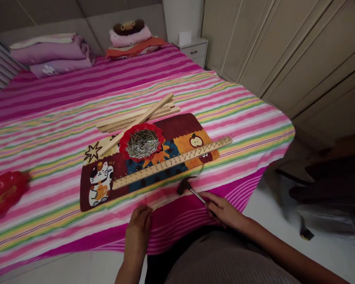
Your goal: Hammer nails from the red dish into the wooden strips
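In the head view my right hand (222,210) grips the shaft of a small claw hammer (197,195), its dark head over the front of the striped cloth. My left hand (139,223) is closed in a pinch near the bed's front edge; what lies between its fingertips is too small to make out. Beyond both hands, a long wooden strip (154,170) lies slantwise across a patterned mat (189,124), with a row of nails standing in it. Behind the strip, a red scalloped bowl (123,145) holds a heap of loose nails (144,142).
Several wooden strips (133,118) lie stacked behind the bowl, one crossing the others. A red shiny object (7,193) is at the left. Folded bedding (56,55) sits at the back. A nightstand (195,51) and wardrobe doors (263,43) stand beyond the bed.
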Action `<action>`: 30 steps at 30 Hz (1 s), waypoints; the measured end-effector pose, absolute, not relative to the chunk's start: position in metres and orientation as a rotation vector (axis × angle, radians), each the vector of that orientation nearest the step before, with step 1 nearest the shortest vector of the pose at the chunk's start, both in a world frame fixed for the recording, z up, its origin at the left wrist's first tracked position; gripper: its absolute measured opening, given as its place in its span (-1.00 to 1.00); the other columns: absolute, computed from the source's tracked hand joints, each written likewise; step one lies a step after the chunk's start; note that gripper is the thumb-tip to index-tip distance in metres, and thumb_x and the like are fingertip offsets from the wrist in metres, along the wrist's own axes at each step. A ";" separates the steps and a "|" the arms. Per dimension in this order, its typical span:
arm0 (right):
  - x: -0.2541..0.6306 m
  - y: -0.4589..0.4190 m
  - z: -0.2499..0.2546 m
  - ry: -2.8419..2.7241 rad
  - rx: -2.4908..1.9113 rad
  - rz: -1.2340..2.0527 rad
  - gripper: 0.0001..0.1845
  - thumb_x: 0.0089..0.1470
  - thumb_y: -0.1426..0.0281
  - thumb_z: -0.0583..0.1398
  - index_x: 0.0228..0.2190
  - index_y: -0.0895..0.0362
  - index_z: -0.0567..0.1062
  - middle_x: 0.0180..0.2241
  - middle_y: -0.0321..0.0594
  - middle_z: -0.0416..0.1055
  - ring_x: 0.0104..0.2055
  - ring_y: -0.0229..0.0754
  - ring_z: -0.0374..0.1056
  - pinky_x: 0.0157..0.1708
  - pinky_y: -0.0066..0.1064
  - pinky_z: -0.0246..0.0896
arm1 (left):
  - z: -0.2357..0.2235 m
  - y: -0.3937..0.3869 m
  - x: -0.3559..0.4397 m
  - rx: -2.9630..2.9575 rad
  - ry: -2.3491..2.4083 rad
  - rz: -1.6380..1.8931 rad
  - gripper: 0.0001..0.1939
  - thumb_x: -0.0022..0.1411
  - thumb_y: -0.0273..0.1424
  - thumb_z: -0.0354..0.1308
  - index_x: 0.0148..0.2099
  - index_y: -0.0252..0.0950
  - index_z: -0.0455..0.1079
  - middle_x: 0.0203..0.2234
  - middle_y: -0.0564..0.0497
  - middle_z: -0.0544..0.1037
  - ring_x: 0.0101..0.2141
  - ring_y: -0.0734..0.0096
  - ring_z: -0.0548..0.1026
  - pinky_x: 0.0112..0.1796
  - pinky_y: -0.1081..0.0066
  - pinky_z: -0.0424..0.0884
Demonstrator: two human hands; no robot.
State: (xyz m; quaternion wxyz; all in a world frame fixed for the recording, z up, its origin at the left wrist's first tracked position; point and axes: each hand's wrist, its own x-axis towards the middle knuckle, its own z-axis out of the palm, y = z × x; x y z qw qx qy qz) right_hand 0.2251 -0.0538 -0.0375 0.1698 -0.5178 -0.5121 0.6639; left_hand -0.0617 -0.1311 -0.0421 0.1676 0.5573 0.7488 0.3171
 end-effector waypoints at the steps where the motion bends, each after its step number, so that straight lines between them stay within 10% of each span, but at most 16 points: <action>1: 0.225 -0.054 -0.038 -1.456 -1.468 1.881 -0.49 0.09 0.35 0.01 0.09 0.10 0.33 -0.65 -0.46 0.20 -0.76 -0.41 0.04 -0.82 -0.63 -0.14 | -0.042 -0.131 -0.061 1.624 2.130 0.851 -0.79 0.13 -0.28 0.05 -0.34 -0.19 0.50 -0.29 -0.08 0.52 -0.27 0.28 0.50 -0.26 0.32 0.45; 15: 0.224 -0.054 -0.038 -1.478 -1.371 1.865 -0.49 0.09 0.29 0.02 0.06 0.17 0.35 -0.66 -0.47 0.17 -0.72 -0.39 0.05 -0.74 -0.58 -0.10 | 0.034 -0.055 -0.060 0.810 2.038 1.346 -0.61 -0.18 -0.12 0.28 -0.33 -0.29 0.48 -0.53 0.05 0.50 -0.47 0.43 0.43 -0.41 0.44 0.37; 30: 0.225 -0.055 -0.045 -1.434 -1.424 1.906 -0.49 0.06 0.29 0.05 0.06 0.13 0.35 -0.66 -0.47 0.17 -0.71 -0.37 0.05 -0.75 -0.59 -0.13 | 0.013 -0.023 -0.044 0.714 1.936 1.488 -0.66 -0.17 -0.20 0.29 -0.35 -0.31 0.47 -0.54 0.06 0.51 -0.47 0.44 0.46 -0.48 0.47 0.42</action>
